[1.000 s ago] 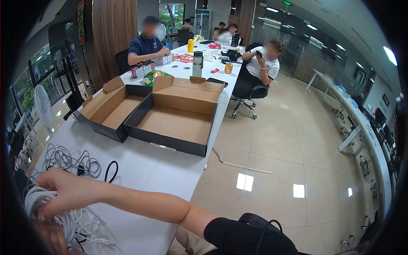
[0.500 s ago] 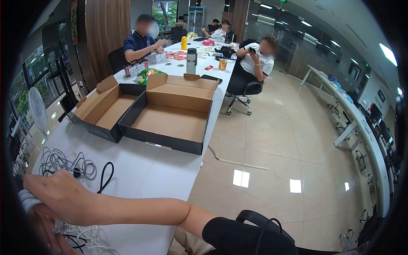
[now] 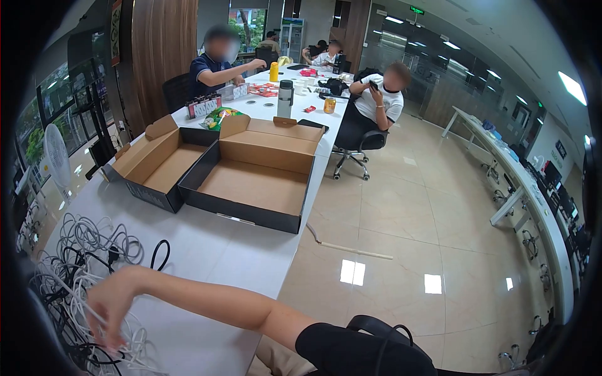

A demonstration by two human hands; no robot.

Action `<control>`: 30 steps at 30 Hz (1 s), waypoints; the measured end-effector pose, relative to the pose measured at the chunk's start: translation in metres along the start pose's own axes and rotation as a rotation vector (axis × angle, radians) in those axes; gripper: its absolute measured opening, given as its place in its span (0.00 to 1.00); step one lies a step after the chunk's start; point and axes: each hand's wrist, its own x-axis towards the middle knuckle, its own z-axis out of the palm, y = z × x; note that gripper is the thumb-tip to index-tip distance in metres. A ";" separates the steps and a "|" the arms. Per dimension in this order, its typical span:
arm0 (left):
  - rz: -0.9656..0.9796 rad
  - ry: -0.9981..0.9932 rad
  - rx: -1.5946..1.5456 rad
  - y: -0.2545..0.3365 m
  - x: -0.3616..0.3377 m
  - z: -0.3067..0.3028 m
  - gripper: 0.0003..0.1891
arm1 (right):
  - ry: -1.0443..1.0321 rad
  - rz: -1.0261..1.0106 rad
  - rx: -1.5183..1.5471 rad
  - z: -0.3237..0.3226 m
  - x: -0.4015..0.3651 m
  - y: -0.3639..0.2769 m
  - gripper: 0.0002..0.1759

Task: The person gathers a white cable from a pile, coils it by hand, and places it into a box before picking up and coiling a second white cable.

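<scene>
My right hand (image 3: 113, 307) reaches down into a tangle of cables at the lower left, its fingers apart and slightly blurred. White cables (image 3: 135, 341) lie under and around the fingers, and a black cable (image 3: 100, 358) runs close to the fingertips. Whether the fingers touch a cable cannot be made out. Above the hand lies a loose coil of grey cable (image 3: 128, 247). A black cable loop (image 3: 161, 255) stands out to the right of it. My left hand does not show.
Two open black cardboard boxes, a smaller one (image 3: 135, 195) and a larger one (image 3: 251, 216), stand side by side across the white table (image 3: 251, 260). Behind them are a grey bottle (image 3: 285, 100) and an orange can (image 3: 329, 106). A seated person (image 3: 379, 100) holds a phone at the right.
My right hand has left the far left edge, moved right and down, and gone from a fist to spread fingers. The other hand beneath it has gone from view, uncovering more cables.
</scene>
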 end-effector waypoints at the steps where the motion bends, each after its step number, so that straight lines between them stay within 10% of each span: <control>1: 0.140 0.039 0.410 0.003 0.001 -0.001 0.09 | -0.114 0.095 -0.047 0.002 0.002 0.029 0.11; 5: 0.419 -0.038 0.841 0.030 0.007 -0.026 0.12 | 0.000 0.218 -0.113 -0.011 -0.002 0.039 0.07; 8: 0.620 0.268 0.598 0.048 0.015 -0.064 0.12 | 0.355 0.127 -0.328 -0.019 -0.011 0.004 0.07; 10: 0.650 0.056 1.002 0.044 0.015 -0.062 0.13 | 0.453 0.000 -0.429 -0.022 -0.018 -0.021 0.08; 15: 0.886 0.289 1.415 0.024 0.033 -0.081 0.17 | 0.549 -0.251 -0.527 -0.007 -0.030 -0.075 0.10; 18: 0.340 0.424 1.749 0.004 0.018 -0.063 0.15 | 0.563 -0.307 -0.618 0.003 -0.037 -0.097 0.10; 23: 0.189 -0.353 1.788 0.013 0.004 -0.173 0.20 | 0.827 -0.398 -0.827 0.000 -0.037 -0.102 0.09; 25: -0.284 -0.085 1.234 -0.014 -0.007 -0.122 0.24 | 0.949 -0.420 -0.767 -0.008 -0.045 -0.108 0.07; 30: -0.516 -0.048 0.928 -0.035 -0.024 -0.061 0.24 | 1.021 -0.481 -0.715 -0.013 -0.052 -0.117 0.05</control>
